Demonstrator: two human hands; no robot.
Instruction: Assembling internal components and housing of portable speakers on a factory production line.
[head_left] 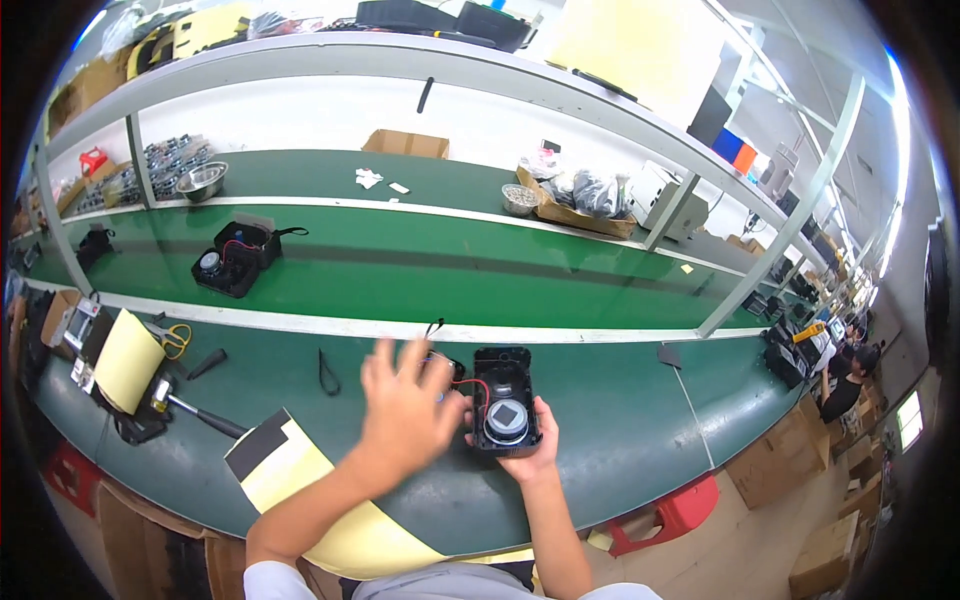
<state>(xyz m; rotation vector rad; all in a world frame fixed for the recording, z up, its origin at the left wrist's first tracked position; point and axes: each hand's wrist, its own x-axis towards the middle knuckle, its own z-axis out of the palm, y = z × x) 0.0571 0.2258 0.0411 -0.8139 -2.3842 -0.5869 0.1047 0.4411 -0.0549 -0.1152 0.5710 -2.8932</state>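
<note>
My right hand [538, 449] is closed around a black speaker housing [484, 375] and holds its open side up. Inside the housing sits a round silver speaker [507, 420] with a dark square at its centre. A red wire [474, 382] runs from the housing toward a second black part [450, 366], which is mostly hidden behind my left hand. My left hand [408, 412] is raised left of the housing, its fingers spread and slightly blurred, with nothing seen in it. A yellow sheet [370, 540] with a black strip lies beneath my left forearm.
A hammer [205, 412], yellow-handled scissors [178, 341] and a black strap loop [328, 374] lie at left. Beyond the white rail, another open speaker housing [235, 262] rests on the green belt [400, 260]. A red stool [665, 515] stands below the bench's right front edge.
</note>
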